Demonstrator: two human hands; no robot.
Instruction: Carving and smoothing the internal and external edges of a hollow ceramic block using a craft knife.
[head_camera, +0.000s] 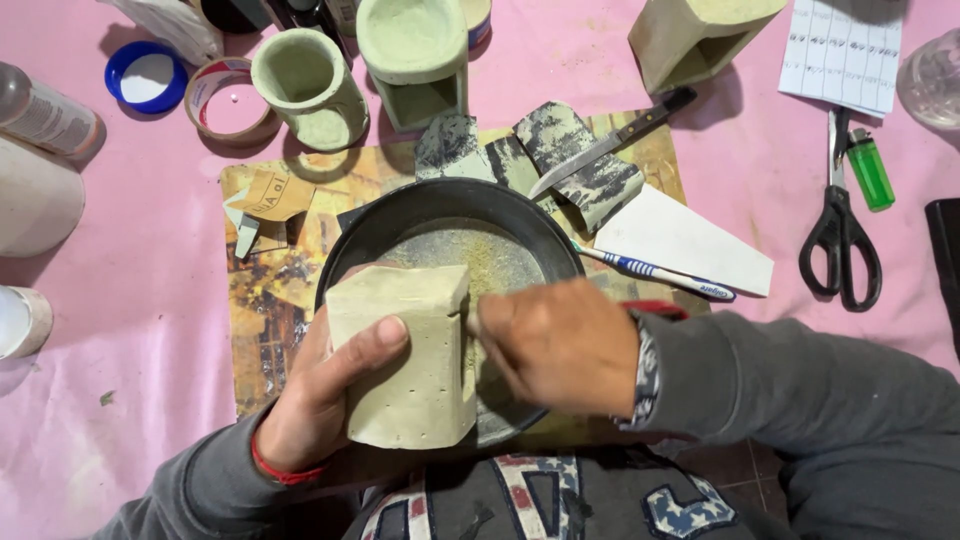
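My left hand (325, 385) grips a pale greenish clay block (410, 360) with small holes in its face, holding it upright over a round dark metal pan (450, 205). My right hand (560, 345) is closed and pressed against the block's right edge; whatever it holds is hidden by the fingers. Fine greenish dust covers the pan's bottom (470, 250). The pan rests on a printed board (265, 300) on a pink cloth.
Behind the pan lie worn sandpaper pieces (575, 160), a knife (615, 140) and a toothbrush (655, 272). Several hollow clay pieces (310, 85) stand at the back, beside a tape roll (228, 100). Scissors (840, 230) and a green lighter (870, 170) lie at right.
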